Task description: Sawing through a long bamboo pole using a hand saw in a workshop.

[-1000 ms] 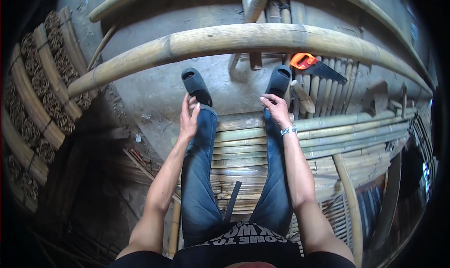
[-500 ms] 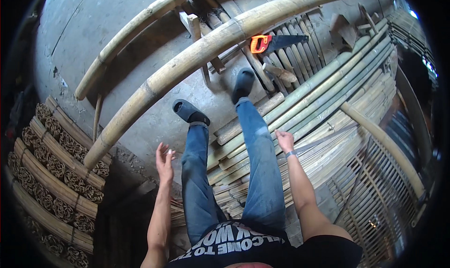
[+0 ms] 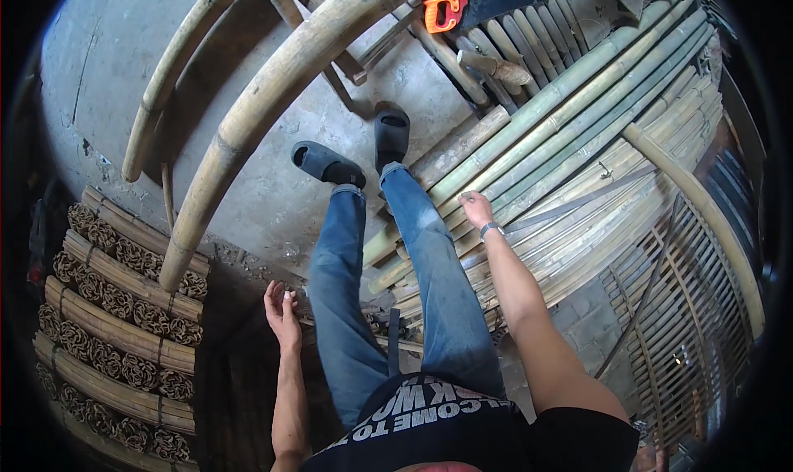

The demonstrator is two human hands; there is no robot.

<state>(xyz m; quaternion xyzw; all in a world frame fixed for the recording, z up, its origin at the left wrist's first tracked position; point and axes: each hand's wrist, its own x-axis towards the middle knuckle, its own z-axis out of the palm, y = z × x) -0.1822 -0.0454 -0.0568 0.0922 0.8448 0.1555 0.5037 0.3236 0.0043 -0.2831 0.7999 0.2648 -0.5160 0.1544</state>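
Note:
My left hand (image 3: pixel 282 313) hangs at my left side with its fingers loosely apart and nothing in them. It is in the air near the stack of split-bamboo bundles (image 3: pixel 124 336). My right hand (image 3: pixel 476 210), with a band on its wrist, hovers over the long green bamboo poles (image 3: pixel 545 129). Its fingers are curled in, and no object shows in them. A handsaw (image 3: pixel 487 11) with an orange handle and dark blade lies on a row of short bamboo pieces (image 3: pixel 529 38), well ahead of my right hand.
A thick curved bamboo pole (image 3: pixel 273 80) slants across the front left, propped on a wooden support (image 3: pixel 322 47). Another curved pole (image 3: pixel 169 71) lies beyond it. Split bamboo strips (image 3: pixel 595 195) and a slatted bamboo frame (image 3: pixel 677 323) are at my right. My feet are on the concrete floor (image 3: pixel 273 191).
The view has shifted and turned, and my feet have changed position. My left hand has come lower; my right hand has moved up and left in the picture. The handsaw still lies on the bamboo pieces.

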